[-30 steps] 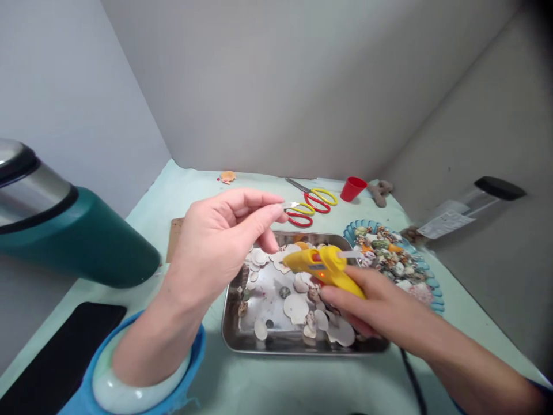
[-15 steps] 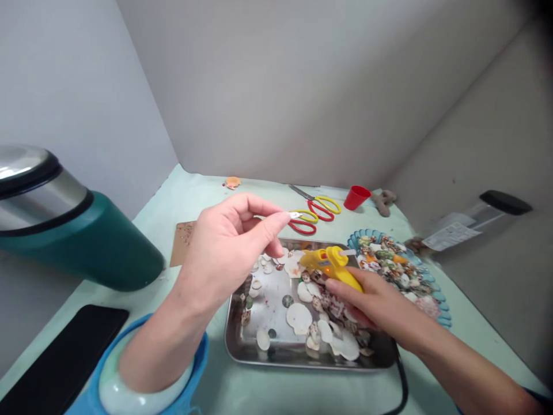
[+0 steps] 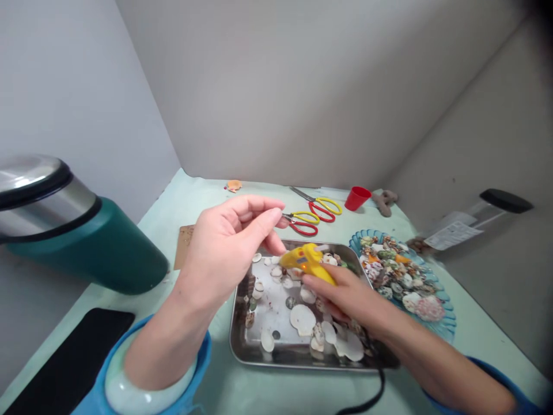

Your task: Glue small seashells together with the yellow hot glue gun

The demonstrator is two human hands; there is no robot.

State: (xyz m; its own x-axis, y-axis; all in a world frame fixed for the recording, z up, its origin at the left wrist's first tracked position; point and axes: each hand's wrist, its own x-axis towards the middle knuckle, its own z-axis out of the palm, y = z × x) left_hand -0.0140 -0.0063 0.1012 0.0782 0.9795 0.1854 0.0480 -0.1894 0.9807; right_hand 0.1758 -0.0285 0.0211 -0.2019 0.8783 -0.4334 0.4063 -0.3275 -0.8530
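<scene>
In my right hand point(image 3: 341, 288) is a yellow hot glue gun point(image 3: 309, 262), its nozzle pointing left over the tray and a small orange light glowing on its side. A clear glue stick juts from its back end. My left hand point(image 3: 235, 242) is raised over the tray's left side, thumb and fingers pinched together; whatever is between the tips is too hidden to make out. Below both hands lies a metal tray point(image 3: 298, 364) holding white scallop shells point(image 3: 303, 320), spotted snail shells and small dark stones. The glue gun's nozzle is close below the left fingertips.
Two pairs of red-and-yellow scissors point(image 3: 322, 208) and a red cup point(image 3: 357, 198) lie behind the tray. A blue glass plate point(image 3: 449, 323) of shells is at the right. To the left are a green bottle point(image 3: 112, 248), a black phone-like slab point(image 3: 73, 363) and a brown board point(image 3: 184, 245).
My right hand has brought the glue gun left, closer to my left fingertips. A small white piece visible at the left fingertips before is now hidden.
</scene>
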